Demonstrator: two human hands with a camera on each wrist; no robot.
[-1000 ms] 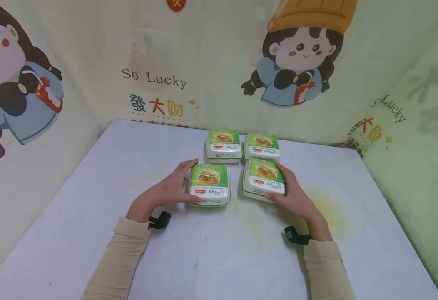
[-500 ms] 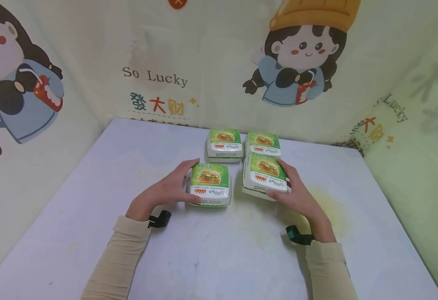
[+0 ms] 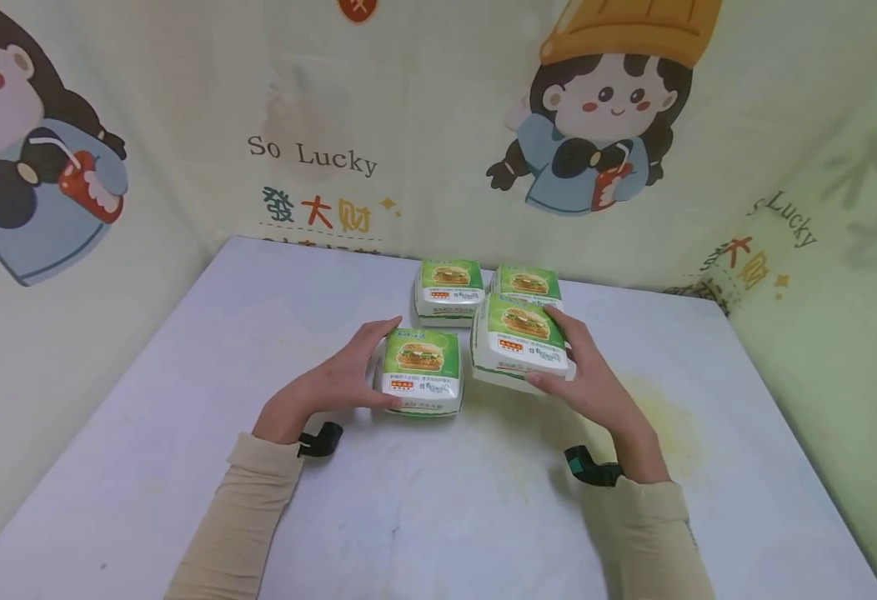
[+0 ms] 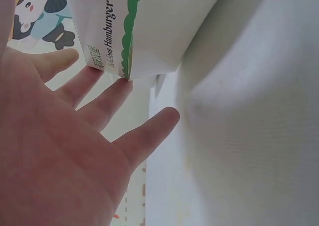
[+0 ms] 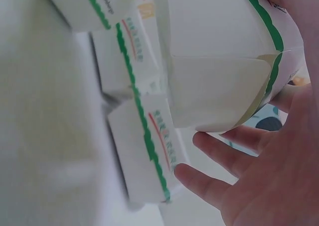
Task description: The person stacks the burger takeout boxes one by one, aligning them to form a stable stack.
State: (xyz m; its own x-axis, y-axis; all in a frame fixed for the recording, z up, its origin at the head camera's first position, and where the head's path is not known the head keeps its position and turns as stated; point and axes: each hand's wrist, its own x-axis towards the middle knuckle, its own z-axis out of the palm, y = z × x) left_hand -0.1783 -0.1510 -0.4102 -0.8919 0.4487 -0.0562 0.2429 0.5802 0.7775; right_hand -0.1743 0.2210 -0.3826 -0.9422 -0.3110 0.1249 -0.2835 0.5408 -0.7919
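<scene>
My right hand holds a green and white hamburger box up off the table, thumb on its near side and fingers at the far right. Its bare underside shows in the right wrist view, where the box tilts over two others. Another hamburger box sits on the table at front left. My left hand grips it from the left, thumb on the near edge and fingertips at the far corner. In the left wrist view, fingertips touch that box, while the little finger sticks out free.
Two more hamburger boxes stand behind: a left one and a right one, partly hidden by the raised box. All are on a white table. A printed cloth wall rises at the table's back edge.
The box in my right hand has risen off the table and shifted left toward the box beside it. My left hand and its box have stayed in place.
</scene>
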